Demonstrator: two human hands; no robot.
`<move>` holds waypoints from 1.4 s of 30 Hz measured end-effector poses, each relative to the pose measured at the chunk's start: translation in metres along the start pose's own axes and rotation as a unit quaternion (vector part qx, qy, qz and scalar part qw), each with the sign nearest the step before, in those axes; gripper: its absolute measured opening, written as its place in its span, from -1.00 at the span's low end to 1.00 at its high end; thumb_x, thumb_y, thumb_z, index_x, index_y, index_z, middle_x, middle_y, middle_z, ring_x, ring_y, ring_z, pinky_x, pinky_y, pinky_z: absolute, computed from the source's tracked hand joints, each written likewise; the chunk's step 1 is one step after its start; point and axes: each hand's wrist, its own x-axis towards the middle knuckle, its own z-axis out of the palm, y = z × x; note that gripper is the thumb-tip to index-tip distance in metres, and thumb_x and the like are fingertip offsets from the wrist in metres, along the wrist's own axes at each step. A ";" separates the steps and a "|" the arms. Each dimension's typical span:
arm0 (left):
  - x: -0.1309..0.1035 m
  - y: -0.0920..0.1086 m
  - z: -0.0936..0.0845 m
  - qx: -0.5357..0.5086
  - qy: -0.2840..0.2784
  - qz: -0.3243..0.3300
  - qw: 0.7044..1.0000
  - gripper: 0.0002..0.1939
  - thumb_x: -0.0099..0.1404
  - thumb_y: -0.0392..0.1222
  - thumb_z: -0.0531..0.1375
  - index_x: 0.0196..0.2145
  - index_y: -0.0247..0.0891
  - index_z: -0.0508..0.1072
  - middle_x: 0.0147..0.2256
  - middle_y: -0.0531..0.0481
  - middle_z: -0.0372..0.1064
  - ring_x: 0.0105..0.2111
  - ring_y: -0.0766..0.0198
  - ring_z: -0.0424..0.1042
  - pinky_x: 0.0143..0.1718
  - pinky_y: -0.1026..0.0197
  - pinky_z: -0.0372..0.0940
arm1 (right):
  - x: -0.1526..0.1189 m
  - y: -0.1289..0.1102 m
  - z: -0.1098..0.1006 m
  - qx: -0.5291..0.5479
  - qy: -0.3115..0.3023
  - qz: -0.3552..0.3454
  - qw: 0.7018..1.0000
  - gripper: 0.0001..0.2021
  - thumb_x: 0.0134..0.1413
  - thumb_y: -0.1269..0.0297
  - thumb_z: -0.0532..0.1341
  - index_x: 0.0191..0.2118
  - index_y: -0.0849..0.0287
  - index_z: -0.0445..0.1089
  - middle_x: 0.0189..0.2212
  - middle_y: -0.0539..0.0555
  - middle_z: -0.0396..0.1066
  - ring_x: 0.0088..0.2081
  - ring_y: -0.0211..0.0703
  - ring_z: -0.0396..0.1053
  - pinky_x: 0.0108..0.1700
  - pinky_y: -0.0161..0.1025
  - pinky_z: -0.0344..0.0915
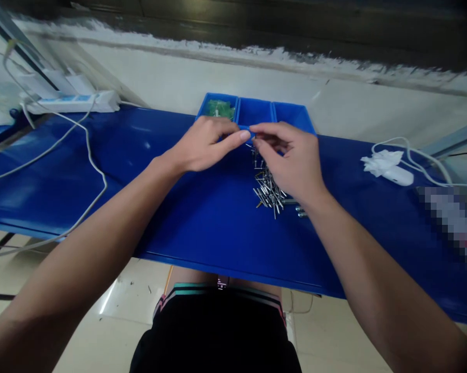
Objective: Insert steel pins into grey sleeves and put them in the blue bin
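Note:
My left hand (210, 142) is closed, thumb pressed near the index finger, at the front of the blue bins; what it holds, if anything, is hidden. Close against its fingertips, my right hand (291, 155) is closed in a pinch on something too small to make out. Below and between the hands lies a pile of thin metal pins (270, 191) on the blue table (218, 223). A few thicker metal pieces (301, 211) lie beside the pile, near my right wrist. Small green items (221, 109) fill the left blue bin (206, 106).
The middle blue bin (256, 110) and right blue bin (295, 115) stand against the wall. A white power strip (78, 102) with cables sits at the back left. A white device (398, 175) with crumpled white material and a cable lies at the right.

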 end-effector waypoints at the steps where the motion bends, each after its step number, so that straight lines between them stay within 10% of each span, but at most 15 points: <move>1: -0.001 -0.003 -0.003 0.009 0.005 -0.007 1.000 -0.32 0.61 0.34 -0.06 -0.29 -0.21 0.58 -0.34 -0.07 0.55 -0.26 0.13 0.53 -0.14 0.07 0.35 | 0.002 0.002 -0.001 0.036 0.019 0.018 0.999 -0.85 0.29 0.18 0.38 -0.07 0.02 0.63 -0.17 0.04 0.62 -0.14 -0.04 0.60 -0.03 -0.02 0.56; 9: -0.009 -0.027 -0.043 0.007 0.044 -0.077 0.996 -0.48 0.53 0.34 0.14 -0.09 -0.17 0.60 -0.15 0.02 0.65 -0.21 0.24 0.45 -0.10 0.14 0.39 | 0.021 0.020 -0.032 0.222 0.108 0.203 0.948 -0.75 0.28 -0.06 0.37 -0.27 -0.02 0.47 -0.29 0.01 0.58 -0.23 -0.09 0.59 -0.26 -0.15 0.45; 16: 0.003 -0.005 -0.024 0.057 -0.056 -0.033 0.996 -0.60 0.53 0.15 0.14 -0.10 -0.19 0.62 -0.12 -0.03 0.63 -0.18 0.14 0.56 -0.03 0.08 0.44 | 0.031 0.010 -0.034 0.288 0.206 0.387 0.851 -0.63 0.38 0.22 0.25 -0.52 0.05 0.32 -0.60 -0.06 0.28 -0.57 -0.32 0.15 -0.49 -0.19 0.07; 32: -0.004 0.002 -0.007 0.096 -0.023 0.007 0.995 -0.64 0.52 0.03 0.09 -0.12 -0.19 0.62 -0.18 -0.09 0.62 -0.20 0.08 0.58 -0.09 0.07 0.42 | 0.026 0.015 -0.087 0.189 0.135 0.495 0.837 -0.59 0.44 0.31 0.18 -0.53 0.12 0.26 -0.65 -0.12 0.06 -0.62 -0.40 -0.11 -0.56 -0.21 -0.22; 42: -0.009 -0.006 -0.007 0.093 -0.021 -0.019 0.995 -0.63 0.51 0.01 0.09 -0.10 -0.22 0.63 -0.19 -0.13 0.65 -0.28 0.09 0.60 -0.20 0.01 0.45 | 0.023 0.032 -0.084 0.182 0.176 0.451 0.856 -0.83 0.25 0.18 0.33 -0.30 0.12 0.39 -0.55 -0.03 0.36 -0.63 -0.37 0.15 -0.66 -0.42 -0.15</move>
